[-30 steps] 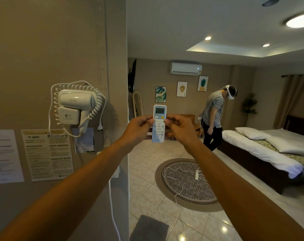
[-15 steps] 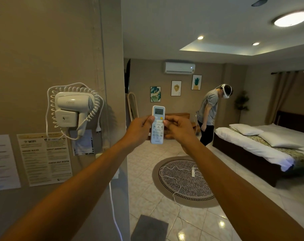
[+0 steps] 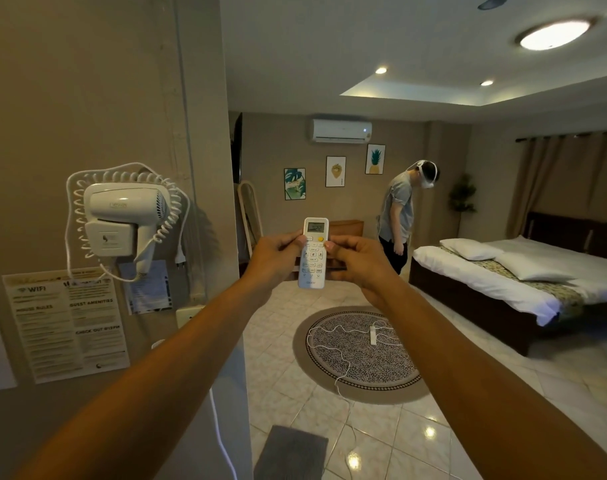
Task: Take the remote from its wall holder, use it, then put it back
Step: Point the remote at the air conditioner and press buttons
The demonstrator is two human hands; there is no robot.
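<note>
Clearly, the head view shows both arms stretched forward with a white remote (image 3: 313,253) held upright between them, its small display at the top facing the camera. The left hand (image 3: 273,259) grips the remote's left edge, thumb pressed near the upper buttons. The right hand (image 3: 359,261) clasps the right edge, its thumb tip resting beside a yellow button. So the remote is out in the air, pinched from both sides.

Above and beyond the hands, an air conditioner (image 3: 341,131) is mounted high on the far wall. Left of the left hand, a white hair dryer (image 3: 123,220) sits in its wall bracket with a coiled cord around it. Below the hands lies a round rug (image 3: 361,355) on tiled floor. Right of the right hand a person (image 3: 399,216) stands with head bent down, near a bed (image 3: 517,275).
</note>
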